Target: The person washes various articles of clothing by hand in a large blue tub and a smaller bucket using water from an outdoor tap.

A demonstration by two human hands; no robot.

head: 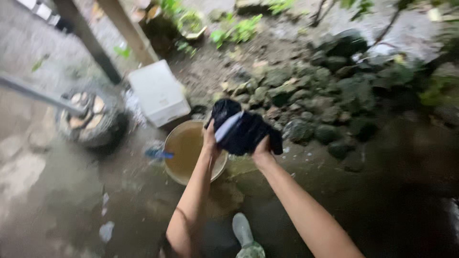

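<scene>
A wet black cloth with a white stripe (241, 130) is bunched up between both my hands, held in the air. My left hand (209, 139) grips its left side and my right hand (262, 149) grips its lower right. Just below and to the left of the cloth stands a round yellow basin (184, 148) holding murky brownish water. My foot in a pale boot (245, 235) shows at the bottom.
A white box (159, 92) stands behind the basin. A round tyre-like ring holding stones (91, 117) lies at the left, crossed by a grey pipe (38, 93). Dark rocks (325, 100) pile up at the right. A blue brush-like item (158, 154) lies beside the basin. The ground is wet concrete.
</scene>
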